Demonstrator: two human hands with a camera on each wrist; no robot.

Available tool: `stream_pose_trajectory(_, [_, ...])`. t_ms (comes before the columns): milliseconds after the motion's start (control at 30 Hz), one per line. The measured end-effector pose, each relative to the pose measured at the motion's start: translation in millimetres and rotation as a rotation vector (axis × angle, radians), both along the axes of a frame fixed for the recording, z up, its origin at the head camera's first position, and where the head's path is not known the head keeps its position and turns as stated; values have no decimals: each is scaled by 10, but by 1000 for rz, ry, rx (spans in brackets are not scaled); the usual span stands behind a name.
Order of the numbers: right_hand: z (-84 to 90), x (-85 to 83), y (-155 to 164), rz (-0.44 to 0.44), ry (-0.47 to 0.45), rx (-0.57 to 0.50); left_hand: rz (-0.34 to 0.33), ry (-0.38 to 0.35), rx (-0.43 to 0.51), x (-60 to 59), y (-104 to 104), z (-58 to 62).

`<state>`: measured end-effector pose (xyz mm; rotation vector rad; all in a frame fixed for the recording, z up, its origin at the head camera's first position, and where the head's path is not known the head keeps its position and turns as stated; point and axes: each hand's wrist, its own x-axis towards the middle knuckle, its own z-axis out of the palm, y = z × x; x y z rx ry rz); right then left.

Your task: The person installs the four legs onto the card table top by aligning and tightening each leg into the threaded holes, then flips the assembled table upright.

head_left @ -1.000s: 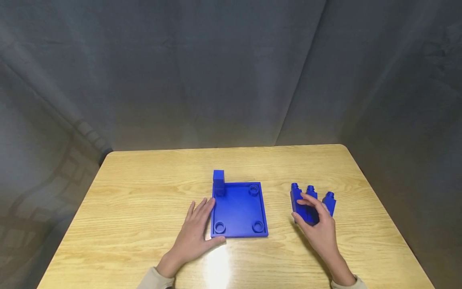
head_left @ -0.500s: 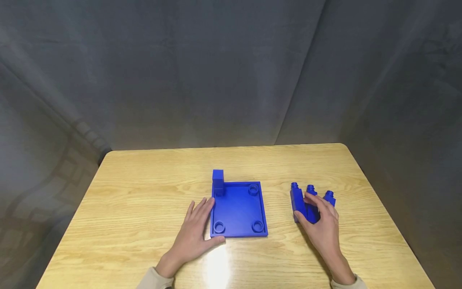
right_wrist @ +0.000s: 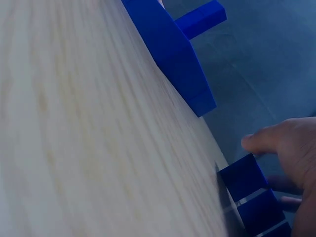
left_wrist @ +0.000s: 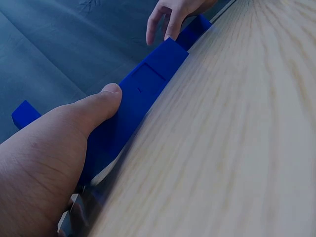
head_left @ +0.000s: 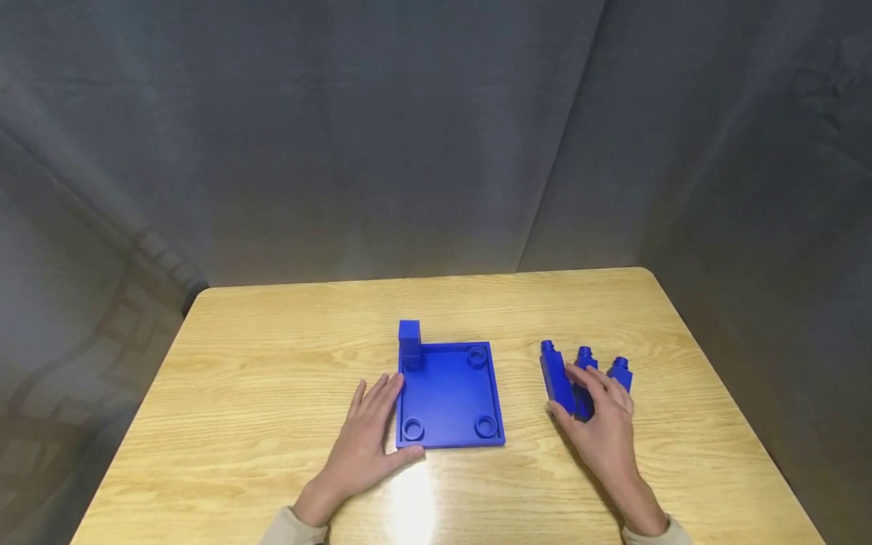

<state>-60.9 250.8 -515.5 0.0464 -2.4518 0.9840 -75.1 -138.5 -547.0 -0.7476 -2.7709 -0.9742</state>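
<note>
Right hand: the right hand (head_left: 602, 428) rests on three blue pegs (head_left: 579, 382) lying side by side, fingers curled round the middle one.
Left hand: the left hand (head_left: 368, 443) lies flat, fingers straight, touching the blue tray (head_left: 450, 393) along its left edge.
Tray: centre of the wooden table (head_left: 272, 393); one upright blue block (head_left: 409, 342) in its far-left corner.

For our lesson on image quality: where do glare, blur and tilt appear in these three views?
Head view: sharp, with a bright glare patch on the table near the left hand. Left wrist view: the hand is close and soft, the table steeply tilted. Right wrist view: wood grain blurred, the blue tray slanted.
</note>
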Motion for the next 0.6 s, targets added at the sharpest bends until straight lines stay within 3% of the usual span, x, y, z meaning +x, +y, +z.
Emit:
stream_pose_trajectory(333, [-14, -7, -33, 41, 27, 66, -2, 4, -1, -5, -5, 2])
stream_pose_trajectory(600, [-44, -6, -16, 43, 46, 57, -2, -3, -10, 1, 3, 0])
